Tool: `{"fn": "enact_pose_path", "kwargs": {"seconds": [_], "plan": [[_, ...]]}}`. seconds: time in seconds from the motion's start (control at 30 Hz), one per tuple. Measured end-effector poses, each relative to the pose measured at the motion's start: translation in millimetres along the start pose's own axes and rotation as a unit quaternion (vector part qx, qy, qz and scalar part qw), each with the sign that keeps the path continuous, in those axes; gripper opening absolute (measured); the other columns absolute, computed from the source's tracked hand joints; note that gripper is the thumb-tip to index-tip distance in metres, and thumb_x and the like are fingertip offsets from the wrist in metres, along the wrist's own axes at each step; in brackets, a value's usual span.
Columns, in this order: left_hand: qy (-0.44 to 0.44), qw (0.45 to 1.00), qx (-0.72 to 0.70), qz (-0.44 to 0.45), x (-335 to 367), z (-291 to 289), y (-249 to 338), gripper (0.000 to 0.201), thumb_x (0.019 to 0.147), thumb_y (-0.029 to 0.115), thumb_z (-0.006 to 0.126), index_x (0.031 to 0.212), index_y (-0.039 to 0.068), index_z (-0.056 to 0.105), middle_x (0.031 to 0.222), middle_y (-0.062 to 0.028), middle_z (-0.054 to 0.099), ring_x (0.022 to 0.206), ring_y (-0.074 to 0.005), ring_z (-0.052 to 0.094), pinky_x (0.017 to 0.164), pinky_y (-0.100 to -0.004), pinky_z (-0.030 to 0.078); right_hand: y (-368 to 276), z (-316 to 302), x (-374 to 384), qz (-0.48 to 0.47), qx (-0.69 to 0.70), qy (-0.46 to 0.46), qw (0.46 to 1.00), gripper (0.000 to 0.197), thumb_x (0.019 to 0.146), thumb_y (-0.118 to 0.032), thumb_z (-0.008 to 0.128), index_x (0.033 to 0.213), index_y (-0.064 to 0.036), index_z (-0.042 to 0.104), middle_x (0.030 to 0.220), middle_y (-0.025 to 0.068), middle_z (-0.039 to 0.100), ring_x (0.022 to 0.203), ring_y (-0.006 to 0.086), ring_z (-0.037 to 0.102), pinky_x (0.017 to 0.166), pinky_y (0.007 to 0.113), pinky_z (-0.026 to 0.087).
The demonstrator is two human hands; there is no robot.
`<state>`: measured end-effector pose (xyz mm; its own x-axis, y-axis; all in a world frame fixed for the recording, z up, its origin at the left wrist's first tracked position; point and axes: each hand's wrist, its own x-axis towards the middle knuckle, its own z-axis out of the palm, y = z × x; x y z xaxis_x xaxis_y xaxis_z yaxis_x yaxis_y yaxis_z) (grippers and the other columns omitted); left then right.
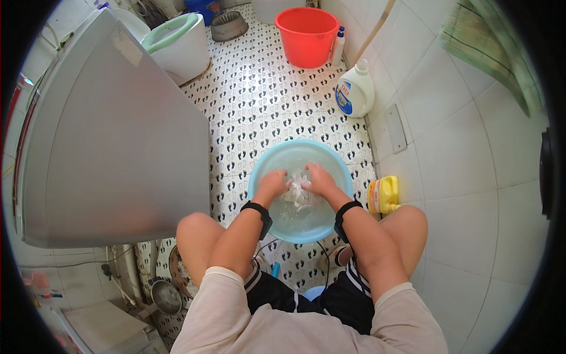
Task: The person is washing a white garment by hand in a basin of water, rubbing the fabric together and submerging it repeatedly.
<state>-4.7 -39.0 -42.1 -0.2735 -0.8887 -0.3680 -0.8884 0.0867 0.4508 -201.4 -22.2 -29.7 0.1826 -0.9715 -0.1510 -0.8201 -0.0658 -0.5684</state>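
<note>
A light-blue plastic basin (pixel 259 158) stands on the floor in front of me with water in it. Near its middle lies a bunched white cloth (pixel 299 192), wet and crumpled; what kind of cloth it is cannot be made out. From the left, my left hand (pixel 275 183) reaches in with its fingers curled on the cloth's edge. Opposite it, my right hand (pixel 319 180) grips the cloth's other side, fingers bent. The two hands are a short way apart, with the cloth bunched between them. Both wrists wear black bands.
Right of the basin are a yellow bottle (pixel 384 194) and a white detergent jug (pixel 355 91) by the tiled wall. A red bucket (pixel 306 38) stands farther off. A large grey appliance (pixel 130 141) closes the left side. A green towel (pixel 492 50) hangs at upper right.
</note>
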Motion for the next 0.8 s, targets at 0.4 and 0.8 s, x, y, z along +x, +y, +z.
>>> {"fn": "enact_pose_path", "kwargs": {"seconds": [0.4, 0.8], "plan": [[-0.065, 0.992, -0.044, 0.098, 17.8, 26.9, -4.8, 0.058, 0.065, 0.034, 0.077, 0.115, 0.011, 0.059, 0.105, -0.0139, 0.066, 0.1, -0.0328, 0.062, 0.086, -0.0412, 0.049, 13.2, 16.8, 12.4, 0.041, -0.011, -0.172, 0.984, 0.052, 0.062, -0.043, 0.073, 0.096, -0.0055, 0.067, 0.102, 0.018, 0.066, 0.101, 0.0355, 0.06, 0.085, 0.056, 0.043], [-0.027, 0.954, -0.252, 0.158, -8.3, -44.8, 29.4, 0.027, 0.075, 0.017, 0.07, 0.096, 0.004, 0.061, 0.081, -0.0101, 0.062, 0.073, -0.0194, 0.057, 0.066, -0.0333, 0.046, -17.8, -51.2, 8.4, -0.048, 0.122, -0.04, 0.991, 0.039, 0.066, -0.029, 0.073, 0.09, -0.0014, 0.059, 0.086, 0.0207, 0.064, 0.084, 0.0383, 0.062, 0.069, 0.043, 0.048]]}}
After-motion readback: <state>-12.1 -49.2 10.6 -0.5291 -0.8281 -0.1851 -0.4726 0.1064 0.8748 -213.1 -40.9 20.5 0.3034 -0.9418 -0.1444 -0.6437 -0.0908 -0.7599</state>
